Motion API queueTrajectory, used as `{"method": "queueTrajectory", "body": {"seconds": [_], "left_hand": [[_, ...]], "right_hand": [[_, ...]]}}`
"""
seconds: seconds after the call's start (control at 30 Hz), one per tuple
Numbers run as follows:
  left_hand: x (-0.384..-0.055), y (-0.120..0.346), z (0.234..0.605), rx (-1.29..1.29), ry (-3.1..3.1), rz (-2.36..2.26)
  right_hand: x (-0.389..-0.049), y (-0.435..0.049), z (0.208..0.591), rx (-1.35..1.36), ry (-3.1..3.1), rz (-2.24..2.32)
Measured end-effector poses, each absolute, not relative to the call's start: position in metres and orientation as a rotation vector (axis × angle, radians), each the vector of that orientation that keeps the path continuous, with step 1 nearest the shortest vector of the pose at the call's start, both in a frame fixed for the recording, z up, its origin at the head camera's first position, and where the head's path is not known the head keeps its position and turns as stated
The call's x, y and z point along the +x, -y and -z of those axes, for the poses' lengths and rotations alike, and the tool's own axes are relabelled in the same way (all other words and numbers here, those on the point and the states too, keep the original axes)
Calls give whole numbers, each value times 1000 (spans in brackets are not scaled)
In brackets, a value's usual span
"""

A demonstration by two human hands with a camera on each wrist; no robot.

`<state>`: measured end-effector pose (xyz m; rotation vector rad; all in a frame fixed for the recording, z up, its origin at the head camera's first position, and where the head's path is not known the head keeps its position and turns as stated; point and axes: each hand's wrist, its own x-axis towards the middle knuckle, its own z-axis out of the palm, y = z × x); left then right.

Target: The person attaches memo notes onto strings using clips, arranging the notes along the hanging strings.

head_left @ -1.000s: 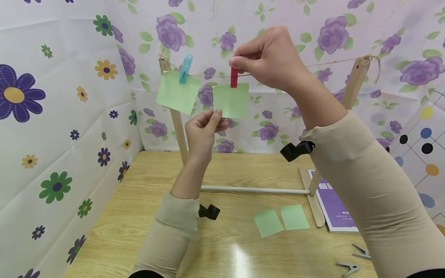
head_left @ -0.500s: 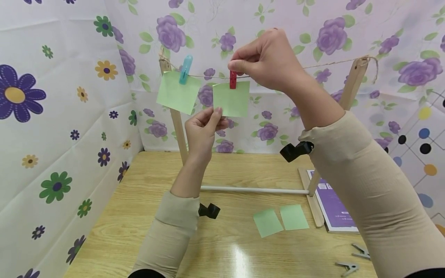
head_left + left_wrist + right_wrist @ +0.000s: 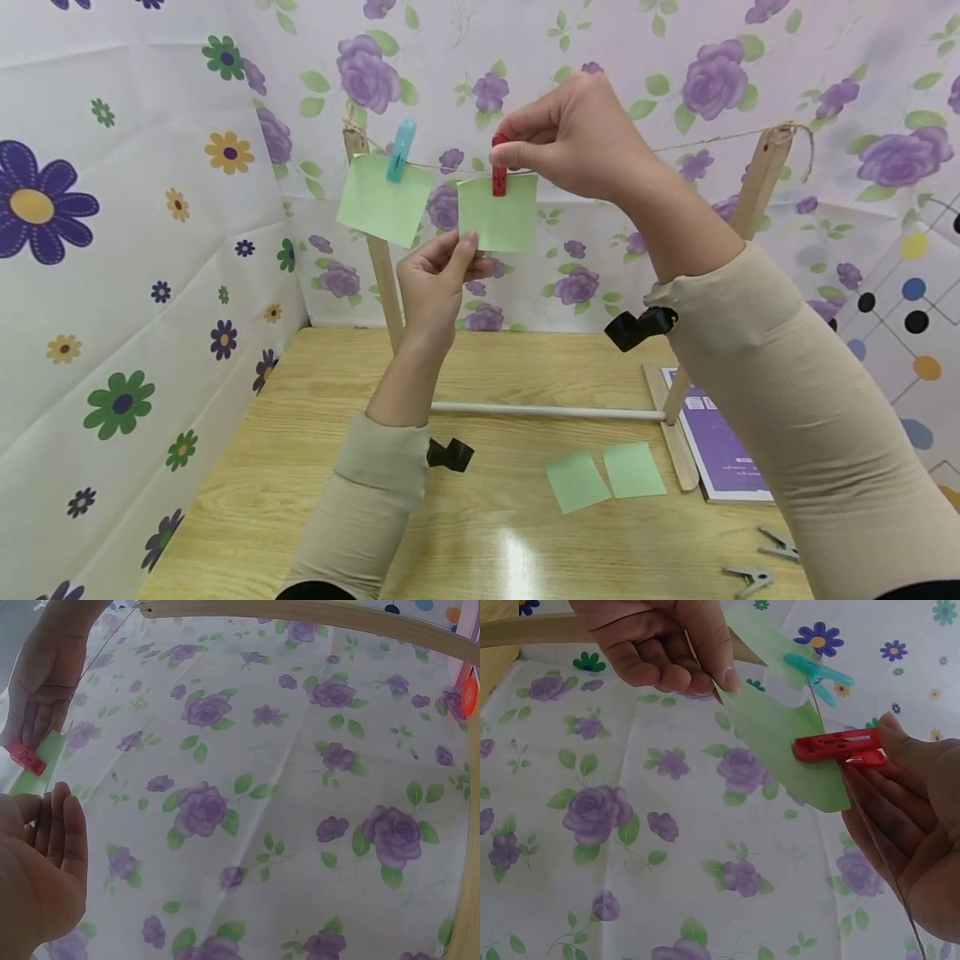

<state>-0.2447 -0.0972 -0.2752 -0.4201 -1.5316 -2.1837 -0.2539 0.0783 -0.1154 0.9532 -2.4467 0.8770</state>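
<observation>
In the head view a green paper square [image 3: 498, 213] hangs at the string under a red clothespin [image 3: 499, 167]. My left hand [image 3: 433, 279] pinches its lower left corner between thumb and fingers. With thumb and fingers at its upper end, my right hand [image 3: 581, 137] holds the red clothespin. The right wrist view shows the clothespin's nose [image 3: 817, 748] over the paper's top edge, the thumb on one arm. To the left, a blue clothespin [image 3: 401, 150] holds another green square [image 3: 386, 198] on the string [image 3: 697, 139].
Two wooden posts [image 3: 763, 179] carry the string, with a white rod [image 3: 551, 410] low between them. Two green squares [image 3: 606, 479] lie on the table [image 3: 330, 500]. At the right are grey clothespins [image 3: 748, 577] and a purple book [image 3: 723, 450].
The red clothespin and right hand have shifted slightly down and left. More of the clothespin's top end shows between the right fingers and thumb. The left hand keeps its hold on the paper.
</observation>
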Motion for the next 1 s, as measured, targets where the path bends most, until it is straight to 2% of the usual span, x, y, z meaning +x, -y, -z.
{"method": "queueTrajectory", "body": {"seconds": [0.3,0.5,0.77,1.0], "left_hand": [[-244,97,274,-378,1596,2177],[-245,96,274,-378,1636,2192],[-248,97,282,-396,1663,2213],[-248,101,296,-429,1710,2208]], "right_hand": [[-252,-82,115,998,2458,-827],[-254,-83,125,984,2150,-739],[-252,-88,159,1111,1457,-741],[-233,-103,209,995,1394,-909]]}}
